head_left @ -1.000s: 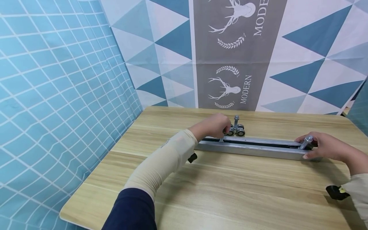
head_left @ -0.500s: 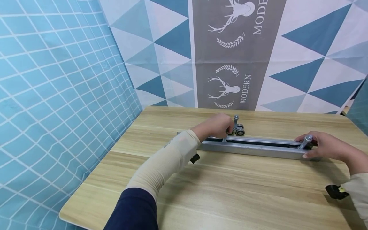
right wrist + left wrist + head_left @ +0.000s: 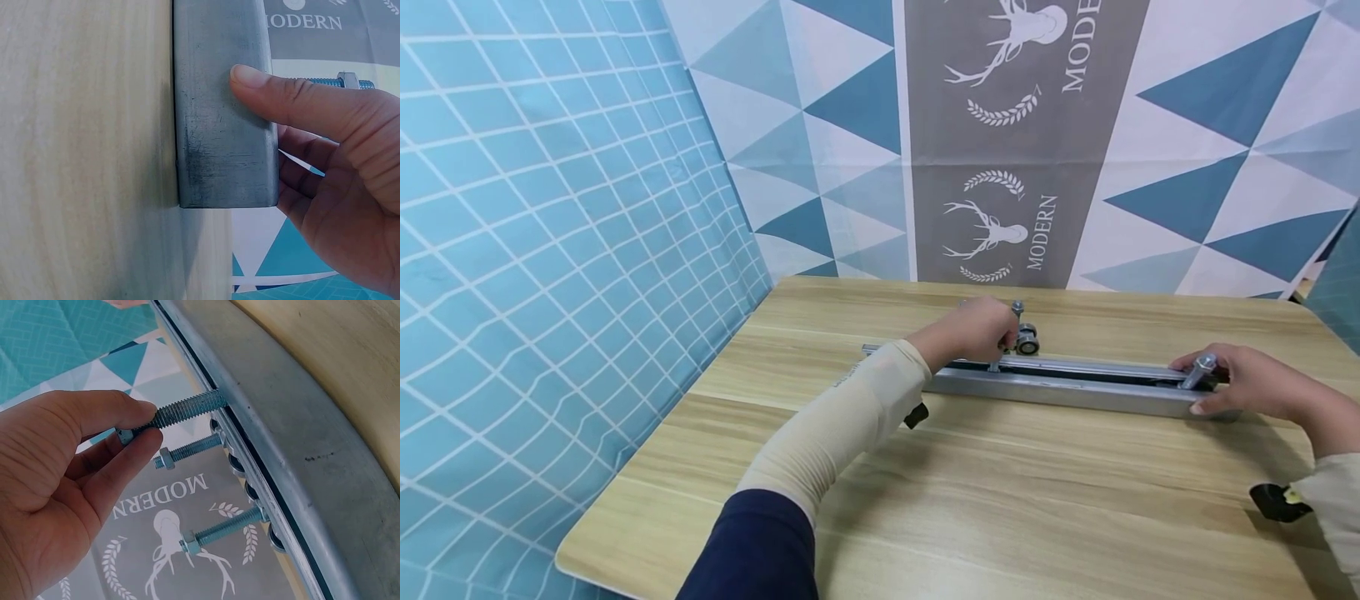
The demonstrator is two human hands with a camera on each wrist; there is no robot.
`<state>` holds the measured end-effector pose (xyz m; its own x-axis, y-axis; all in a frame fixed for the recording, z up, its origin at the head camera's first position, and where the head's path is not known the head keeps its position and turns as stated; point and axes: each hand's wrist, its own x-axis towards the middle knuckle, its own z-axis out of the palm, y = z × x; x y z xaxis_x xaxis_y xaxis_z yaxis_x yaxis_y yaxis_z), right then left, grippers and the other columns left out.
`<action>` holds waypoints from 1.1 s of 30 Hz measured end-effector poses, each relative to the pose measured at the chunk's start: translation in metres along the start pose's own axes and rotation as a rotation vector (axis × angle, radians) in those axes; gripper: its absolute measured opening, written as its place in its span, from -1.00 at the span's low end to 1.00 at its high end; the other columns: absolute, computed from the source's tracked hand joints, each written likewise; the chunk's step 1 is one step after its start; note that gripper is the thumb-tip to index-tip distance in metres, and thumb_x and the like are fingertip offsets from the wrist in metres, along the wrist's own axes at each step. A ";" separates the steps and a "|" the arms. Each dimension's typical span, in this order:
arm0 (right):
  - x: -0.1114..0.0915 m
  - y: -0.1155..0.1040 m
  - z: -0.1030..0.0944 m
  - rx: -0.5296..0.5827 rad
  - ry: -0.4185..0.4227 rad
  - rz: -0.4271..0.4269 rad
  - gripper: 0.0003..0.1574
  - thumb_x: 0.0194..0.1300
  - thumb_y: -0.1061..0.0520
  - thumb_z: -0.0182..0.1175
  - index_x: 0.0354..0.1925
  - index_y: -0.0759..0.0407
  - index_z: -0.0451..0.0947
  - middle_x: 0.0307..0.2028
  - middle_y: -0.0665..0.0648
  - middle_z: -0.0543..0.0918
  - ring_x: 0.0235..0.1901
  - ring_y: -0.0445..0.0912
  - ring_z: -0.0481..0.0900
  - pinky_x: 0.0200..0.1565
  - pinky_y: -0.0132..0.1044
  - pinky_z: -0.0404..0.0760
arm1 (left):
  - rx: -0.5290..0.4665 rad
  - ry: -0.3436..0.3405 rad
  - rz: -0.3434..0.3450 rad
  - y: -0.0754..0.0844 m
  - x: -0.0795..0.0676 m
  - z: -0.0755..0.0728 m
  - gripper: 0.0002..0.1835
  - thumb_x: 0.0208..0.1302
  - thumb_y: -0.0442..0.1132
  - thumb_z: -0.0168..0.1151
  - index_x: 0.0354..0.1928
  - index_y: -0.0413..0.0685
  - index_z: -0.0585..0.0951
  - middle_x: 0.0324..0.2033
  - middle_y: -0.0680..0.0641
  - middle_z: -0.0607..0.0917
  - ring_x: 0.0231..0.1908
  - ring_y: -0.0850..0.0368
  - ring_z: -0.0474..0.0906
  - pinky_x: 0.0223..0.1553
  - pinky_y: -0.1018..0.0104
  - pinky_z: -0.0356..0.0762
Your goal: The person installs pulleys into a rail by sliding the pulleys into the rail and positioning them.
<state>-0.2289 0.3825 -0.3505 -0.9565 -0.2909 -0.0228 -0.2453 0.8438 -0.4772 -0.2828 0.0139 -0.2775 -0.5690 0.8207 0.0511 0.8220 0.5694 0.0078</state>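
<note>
Metal rail point(image 3: 1060, 396) lies left to right across the far half of the table point(image 3: 1000, 500), slot up; your left forearm covers part of it. Your left hand point(image 3: 62, 462) pinches the upper end of a bolt point(image 3: 190, 409) between thumb and fingers; the bolt's foot goes down into the slot, left of the rail's middle. Your right hand point(image 3: 1255, 385) grips the rail's right end, thumb on the near wall, fingers round the far side. A second bolt point(image 3: 1197, 372) stands tilted out of the slot by that hand; can't tell if your fingers touch it.

On the far side, two more upright bolts with nuts show; the right one sits on a wheeled piece point(image 3: 1027, 340).

Handling, my judgement: rail looks stiff, fairly heavy, not fragile, with smooth walls that could slip, so clamp it across both walls near the end, as you have it. Bolt is hard, and its thread should give decent grip; pinch high, clear of the slot edges, and keep it upright so it doesn't bind. What it's fixed to inside is hidden; likely wheels, so expect easy rolling lengthwise.
</note>
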 end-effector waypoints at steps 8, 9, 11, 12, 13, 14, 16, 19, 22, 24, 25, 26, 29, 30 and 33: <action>0.000 0.000 -0.002 0.000 -0.006 0.010 -0.08 -0.18 0.06 0.59 0.10 0.47 0.49 0.01 0.54 0.49 0.03 0.48 0.40 -0.13 0.28 0.47 | 0.004 0.011 0.008 0.003 0.003 0.000 -0.81 -0.03 -0.50 0.18 -0.49 -0.03 0.64 -0.53 0.11 0.57 -0.49 0.26 0.40 -0.41 0.47 0.38; 0.000 0.000 -0.002 0.000 -0.005 0.011 -0.08 -0.19 0.06 0.59 0.10 0.47 0.49 0.01 0.54 0.49 0.03 0.47 0.40 -0.13 0.28 0.47 | 0.006 0.009 0.009 0.003 0.003 0.000 -0.81 -0.02 -0.50 0.18 -0.47 -0.04 0.66 -0.52 0.11 0.58 -0.48 0.26 0.41 -0.40 0.46 0.39; 0.000 0.000 -0.002 0.001 -0.006 0.011 -0.08 -0.18 0.06 0.59 0.10 0.47 0.49 0.01 0.54 0.49 0.03 0.47 0.40 -0.13 0.27 0.47 | 0.007 0.006 0.008 0.004 0.004 0.000 -0.80 -0.02 -0.50 0.18 -0.45 -0.06 0.68 -0.51 0.11 0.60 -0.47 0.26 0.43 -0.39 0.46 0.41; 0.000 0.000 -0.002 0.001 -0.005 0.009 -0.08 -0.19 0.06 0.59 0.10 0.47 0.49 0.01 0.54 0.49 0.03 0.47 0.40 -0.13 0.27 0.47 | 0.007 0.005 0.007 0.004 0.005 0.000 -0.81 -0.01 -0.50 0.18 -0.45 -0.06 0.68 -0.51 0.11 0.60 -0.47 0.26 0.42 -0.39 0.46 0.40; 0.000 0.000 -0.002 0.001 -0.005 0.009 -0.08 -0.19 0.06 0.59 0.10 0.47 0.49 0.01 0.54 0.49 0.03 0.47 0.41 -0.13 0.26 0.48 | 0.009 0.004 0.007 0.005 0.005 0.000 -0.80 -0.01 -0.50 0.18 -0.46 -0.05 0.67 -0.51 0.12 0.59 -0.47 0.26 0.42 -0.39 0.47 0.40; 0.000 0.000 -0.001 0.002 -0.006 0.009 -0.08 -0.19 0.06 0.59 0.10 0.47 0.49 0.01 0.54 0.50 0.02 0.46 0.41 -0.14 0.26 0.48 | 0.012 0.003 0.007 0.005 0.006 0.001 -0.81 -0.01 -0.49 0.18 -0.46 -0.04 0.67 -0.52 0.13 0.58 -0.47 0.27 0.41 -0.39 0.47 0.39; 0.000 0.000 -0.001 0.004 -0.007 0.007 -0.08 -0.19 0.07 0.59 0.10 0.48 0.49 0.00 0.54 0.50 0.02 0.47 0.41 -0.14 0.25 0.49 | 0.020 -0.001 0.010 0.007 0.008 0.001 -0.82 0.00 -0.48 0.18 -0.50 -0.03 0.63 -0.55 0.13 0.54 -0.49 0.26 0.37 -0.42 0.47 0.33; 0.000 0.000 0.000 0.003 -0.006 0.006 -0.08 -0.19 0.07 0.59 0.09 0.48 0.49 0.00 0.53 0.51 0.02 0.46 0.42 -0.14 0.25 0.48 | 0.031 -0.004 0.016 0.009 0.011 0.002 -0.83 0.03 -0.46 0.19 -0.53 -0.01 0.58 -0.55 0.15 0.51 -0.48 0.26 0.32 -0.42 0.46 0.27; 0.000 0.000 0.000 0.002 -0.007 0.005 -0.08 -0.19 0.07 0.59 0.09 0.48 0.49 -0.01 0.52 0.52 0.01 0.45 0.43 -0.14 0.25 0.49 | 0.040 -0.009 0.023 0.012 0.015 0.004 -0.82 0.05 -0.44 0.20 -0.54 0.01 0.55 -0.53 0.15 0.51 -0.46 0.26 0.31 -0.39 0.47 0.28; 0.000 -0.001 0.000 -0.001 -0.008 0.002 -0.09 -0.19 0.06 0.59 0.09 0.47 0.49 -0.02 0.50 0.53 0.00 0.44 0.44 -0.14 0.24 0.50 | 0.041 -0.014 0.022 0.013 0.017 0.004 -0.82 0.07 -0.44 0.21 -0.55 0.02 0.54 -0.52 0.15 0.52 -0.46 0.27 0.32 -0.37 0.48 0.29; 0.000 -0.001 0.000 -0.001 -0.009 0.002 -0.09 -0.19 0.06 0.59 0.09 0.47 0.50 -0.03 0.49 0.53 0.00 0.43 0.45 -0.14 0.23 0.50 | 0.041 -0.019 0.021 0.014 0.017 0.004 -0.82 0.06 -0.44 0.21 -0.55 0.01 0.53 -0.52 0.13 0.52 -0.46 0.26 0.32 -0.37 0.47 0.29; 0.000 -0.001 0.000 -0.001 -0.009 0.001 -0.09 -0.19 0.06 0.59 0.09 0.47 0.50 -0.03 0.49 0.54 0.00 0.43 0.45 -0.15 0.23 0.50 | 0.039 -0.023 0.021 0.015 0.018 0.004 -0.82 0.05 -0.45 0.21 -0.55 0.01 0.53 -0.52 0.13 0.52 -0.46 0.26 0.33 -0.37 0.48 0.29; 0.000 -0.001 0.000 -0.001 -0.007 0.000 -0.09 -0.19 0.06 0.59 0.09 0.47 0.50 -0.04 0.48 0.54 0.00 0.42 0.46 -0.14 0.25 0.49 | 0.028 -0.027 0.018 0.017 0.020 0.003 -0.83 0.03 -0.47 0.18 -0.53 -0.03 0.55 -0.54 0.11 0.50 -0.47 0.25 0.32 -0.39 0.47 0.27; 0.000 -0.001 0.000 0.000 -0.006 0.000 -0.09 -0.19 0.06 0.59 0.09 0.47 0.50 -0.04 0.47 0.55 0.00 0.42 0.46 -0.14 0.25 0.49 | 0.027 -0.026 0.019 0.017 0.021 0.003 -0.83 0.03 -0.48 0.17 -0.53 -0.03 0.55 -0.55 0.11 0.49 -0.47 0.24 0.31 -0.40 0.47 0.26; 0.000 -0.001 0.000 0.001 -0.005 -0.004 -0.08 -0.20 0.06 0.60 0.09 0.48 0.50 -0.04 0.46 0.55 0.00 0.42 0.46 -0.14 0.25 0.49 | 0.025 -0.020 0.019 0.020 0.022 0.003 -0.80 0.00 -0.49 0.12 -0.56 -0.01 0.53 -0.58 0.12 0.46 -0.49 0.25 0.29 -0.42 0.47 0.25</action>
<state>-0.2289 0.3821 -0.3498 -0.9547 -0.2965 -0.0254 -0.2488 0.8423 -0.4780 -0.2792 0.0439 -0.2789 -0.5537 0.8321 0.0313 0.8320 0.5544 -0.0183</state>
